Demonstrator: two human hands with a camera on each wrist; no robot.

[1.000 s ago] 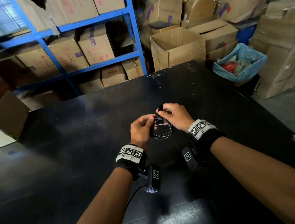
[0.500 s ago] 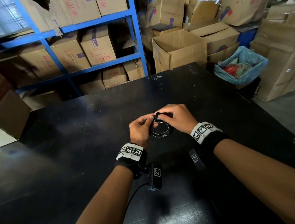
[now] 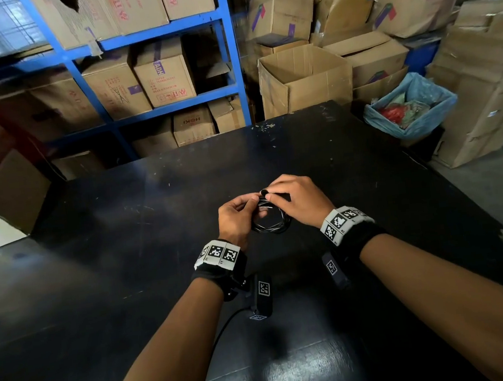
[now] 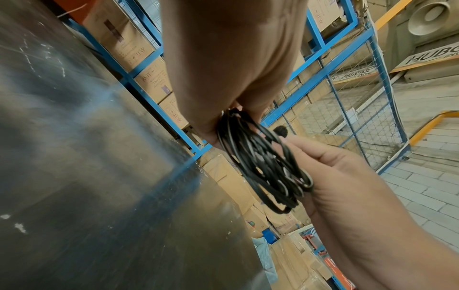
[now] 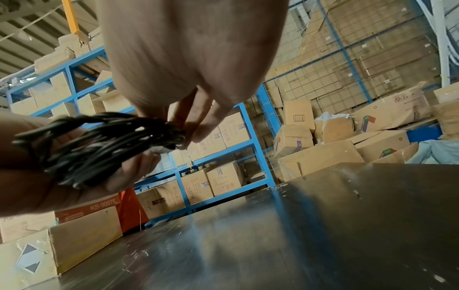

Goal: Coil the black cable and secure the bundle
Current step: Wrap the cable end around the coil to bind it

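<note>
The black cable (image 3: 271, 226) is wound into a small coil of several loops, held a little above the black table (image 3: 125, 251) between both hands. My left hand (image 3: 236, 214) grips the coil's left side. My right hand (image 3: 295, 199) pinches the top of the coil with a short black end (image 3: 264, 192) sticking up by its fingertips. In the left wrist view the coil (image 4: 263, 162) fans out between the left hand (image 4: 223, 78) and the right hand (image 4: 347, 176). The right wrist view shows the loops (image 5: 94, 145) pinched at one point by my right fingers (image 5: 198, 117).
Blue shelving (image 3: 230, 67) with cardboard boxes stands beyond the table's far edge. An open carton (image 3: 303, 81) and a blue-lined bin (image 3: 410, 109) sit at the back right. More boxes (image 3: 8, 186) stand at the left.
The black end that stuck up above the right fingers has been drawn down closer to the coil. Both hands stay together on the bundle at the same spot.
</note>
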